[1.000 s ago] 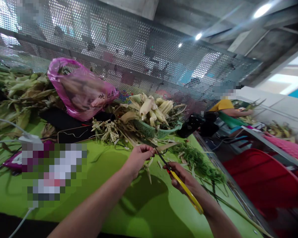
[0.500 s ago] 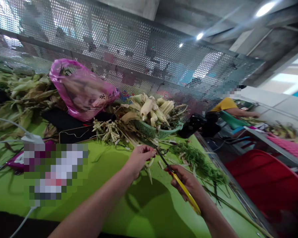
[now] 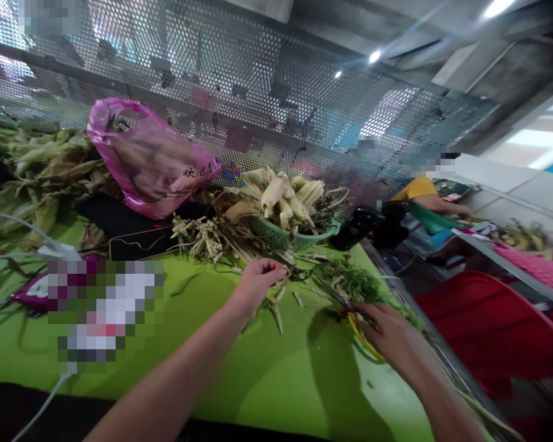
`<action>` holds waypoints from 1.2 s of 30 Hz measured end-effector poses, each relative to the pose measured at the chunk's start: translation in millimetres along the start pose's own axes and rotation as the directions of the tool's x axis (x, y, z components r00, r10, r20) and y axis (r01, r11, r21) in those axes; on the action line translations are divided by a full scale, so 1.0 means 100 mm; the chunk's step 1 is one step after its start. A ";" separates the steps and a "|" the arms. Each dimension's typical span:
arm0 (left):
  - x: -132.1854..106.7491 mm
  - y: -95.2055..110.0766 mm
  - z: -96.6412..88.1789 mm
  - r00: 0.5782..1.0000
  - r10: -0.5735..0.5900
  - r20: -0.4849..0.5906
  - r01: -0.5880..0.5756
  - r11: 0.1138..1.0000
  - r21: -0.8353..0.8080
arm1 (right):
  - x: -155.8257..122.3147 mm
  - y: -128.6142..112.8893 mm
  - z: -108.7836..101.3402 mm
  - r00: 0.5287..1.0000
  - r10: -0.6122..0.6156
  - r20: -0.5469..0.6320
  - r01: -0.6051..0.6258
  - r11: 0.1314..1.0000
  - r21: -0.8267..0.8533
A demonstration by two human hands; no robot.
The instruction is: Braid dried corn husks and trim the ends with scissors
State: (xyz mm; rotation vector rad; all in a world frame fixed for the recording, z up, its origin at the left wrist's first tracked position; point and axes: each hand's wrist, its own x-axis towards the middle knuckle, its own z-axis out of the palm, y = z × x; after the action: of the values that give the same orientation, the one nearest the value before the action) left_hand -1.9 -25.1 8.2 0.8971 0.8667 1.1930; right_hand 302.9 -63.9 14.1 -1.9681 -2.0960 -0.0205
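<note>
My left hand [image 3: 255, 283] is closed in a pinch above the middle of the table, with a small pale piece of corn husk [image 3: 283, 272] at its fingertips. Just under it hangs or lies a pale husk strip [image 3: 277, 312]; I cannot tell whether it joins the pinched piece. Farther right, my right hand [image 3: 389, 328] grips scissors with yellow handles [image 3: 366, 345]. Their dark blades point up and left, towards the green plant strands [image 3: 357, 279], apart from my left hand. A short pale scrap [image 3: 298, 299] lies between the hands.
A green basket [image 3: 295, 238] of corn husk bundles [image 3: 276, 196] stands behind my hands. Left of it are a pink plastic bag [image 3: 152, 166], a phone [image 3: 141, 244] and heaped husks [image 3: 41, 166]. Cables and a power strip [image 3: 115, 313] lie left. A red chair [image 3: 493, 325] and a person in yellow [image 3: 421, 190] are right.
My right hand has moved right with the scissors, drawing the blades away from my left fingertips. My left hand stays pinched in nearly the same place.
</note>
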 end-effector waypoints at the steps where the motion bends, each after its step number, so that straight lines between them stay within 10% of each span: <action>1: 0.00 -0.01 0.00 1.000 0.009 0.006 -0.009 1.000 0.009 | 0.02 -0.11 -0.02 1.000 -0.017 -0.001 0.017 0.998 0.053; 7: 0.00 -0.05 0.02 0.997 0.062 0.037 -0.064 0.996 0.055 | 0.26 -1.12 0.01 0.996 -0.083 0.012 0.054 0.752 0.657; 12: 0.04 -0.07 0.02 0.993 0.113 -0.022 -0.113 0.994 -0.009 | 0.43 -1.51 0.17 0.997 -0.067 -0.034 0.070 0.673 0.736; 20: 0.10 -0.04 -0.06 0.984 0.169 0.059 -0.179 0.933 0.313 | 0.44 -1.45 0.26 0.951 -0.119 -0.286 0.268 0.780 0.565; 24: 0.07 0.06 -0.19 0.939 0.148 0.311 -0.337 0.586 0.737 | 0.46 -1.26 0.27 0.963 -0.015 -0.268 0.188 0.751 0.632; 29: 0.02 0.06 -0.29 0.904 -0.004 0.427 -0.412 0.259 0.874 | 0.48 -1.17 0.22 0.981 0.072 -0.180 0.086 0.672 0.735; 36: 0.02 -0.01 -0.23 0.901 -0.029 0.433 -0.415 0.235 0.879 | 0.46 -1.20 0.23 0.998 -0.007 -0.068 0.057 0.630 0.775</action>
State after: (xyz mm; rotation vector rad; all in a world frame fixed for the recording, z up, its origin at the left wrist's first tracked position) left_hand -22.4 -20.8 -2.1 2.2739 1.1921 0.4877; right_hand 178.8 -23.9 22.1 -1.3507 -1.6531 0.7029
